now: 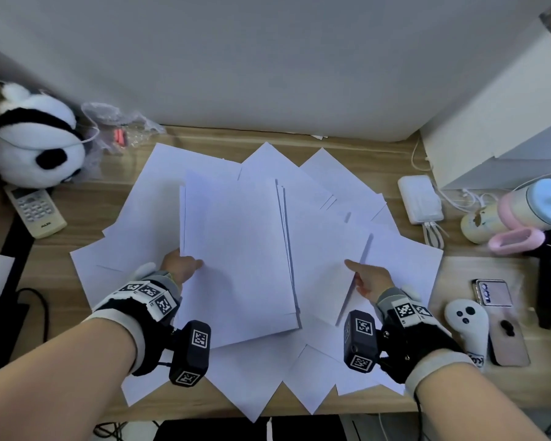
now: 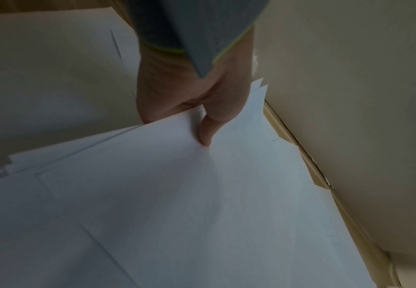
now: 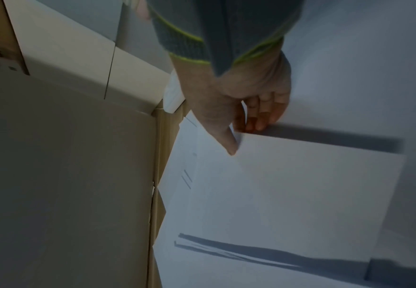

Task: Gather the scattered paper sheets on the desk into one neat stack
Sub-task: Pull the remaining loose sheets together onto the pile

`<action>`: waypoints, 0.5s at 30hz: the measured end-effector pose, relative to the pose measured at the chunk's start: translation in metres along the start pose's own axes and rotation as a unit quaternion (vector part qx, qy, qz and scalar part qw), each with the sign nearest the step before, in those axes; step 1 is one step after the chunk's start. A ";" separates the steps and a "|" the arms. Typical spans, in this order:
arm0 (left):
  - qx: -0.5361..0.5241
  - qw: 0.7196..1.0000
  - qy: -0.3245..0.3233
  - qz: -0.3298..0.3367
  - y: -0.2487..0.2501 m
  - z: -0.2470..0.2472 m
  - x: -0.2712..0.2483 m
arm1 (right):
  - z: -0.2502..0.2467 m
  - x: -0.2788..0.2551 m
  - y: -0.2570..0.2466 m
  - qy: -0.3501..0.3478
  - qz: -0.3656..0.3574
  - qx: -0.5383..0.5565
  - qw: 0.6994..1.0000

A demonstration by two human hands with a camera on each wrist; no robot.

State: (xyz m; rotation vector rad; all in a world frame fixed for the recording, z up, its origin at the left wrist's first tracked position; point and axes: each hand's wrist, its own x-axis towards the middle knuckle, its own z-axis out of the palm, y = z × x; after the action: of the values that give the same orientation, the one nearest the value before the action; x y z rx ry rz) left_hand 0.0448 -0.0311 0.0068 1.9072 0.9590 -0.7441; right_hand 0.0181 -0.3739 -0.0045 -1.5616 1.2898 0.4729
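Several white paper sheets (image 1: 159, 192) lie fanned out over the middle of the wooden desk (image 1: 61, 249). My left hand (image 1: 182, 265) pinches the left edge of a gathered stack of sheets (image 1: 236, 249), thumb on top, fingers hidden underneath; the stack (image 2: 202, 204) is lifted a little above the loose sheets, held by the left hand (image 2: 189, 109). My right hand (image 1: 368, 276) pinches the right edge of a single sheet (image 1: 325, 249) beside the stack, thumb on top. In the right wrist view the right hand (image 3: 241, 124) has its fingers curled under that sheet (image 3: 300, 185), which casts a shadow below.
A plush panda (image 1: 35, 138) and a remote control (image 1: 35, 211) sit at the left. A white power bank (image 1: 420, 202), a pastel bottle (image 1: 516, 214), a controller (image 1: 468, 326) and phones (image 1: 506, 338) crowd the right side. A grey wall panel (image 1: 268, 58) stands behind.
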 end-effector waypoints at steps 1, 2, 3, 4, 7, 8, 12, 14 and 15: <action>0.011 1.000 -0.004 0.000 0.001 0.002 -0.003 | -0.001 -0.001 0.001 -0.022 0.001 0.003 1.000; 0.016 1.000 -0.005 0.001 0.002 0.005 -0.003 | -0.001 -0.003 0.002 -0.041 -0.010 0.010 0.999; 0.009 1.000 -0.006 -0.004 0.002 0.007 -0.004 | -0.002 -0.008 0.002 -0.062 -0.021 0.015 0.998; 0.009 1.000 -0.004 -0.002 0.002 0.008 -0.006 | -0.002 -0.013 0.001 -0.093 -0.029 0.027 0.995; -0.003 1.000 -0.003 -0.006 0.004 0.009 -0.014 | -0.006 -0.028 -0.007 -0.144 -0.076 0.011 0.987; -0.005 1.000 -0.004 -0.009 0.005 0.008 -0.015 | -0.010 -0.029 -0.011 -0.122 -0.108 -0.004 0.987; -0.025 1.000 -0.017 -0.004 -0.001 0.011 -0.008 | -0.039 -0.036 -0.037 0.025 -0.257 -0.013 0.966; -0.034 0.999 -0.035 -0.013 -0.003 0.011 -0.004 | -0.052 -0.043 -0.051 0.057 -0.306 0.072 0.948; -0.040 0.998 -0.043 -0.014 -0.006 0.013 0.000 | -0.057 -0.047 -0.056 0.071 -0.332 0.111 0.934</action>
State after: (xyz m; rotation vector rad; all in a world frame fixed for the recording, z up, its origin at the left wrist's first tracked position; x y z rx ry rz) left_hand 0.0383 -0.0402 -0.0015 1.7813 0.9506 -0.7864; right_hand 0.0347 -0.4046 0.0815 -1.7349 0.8031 -0.2124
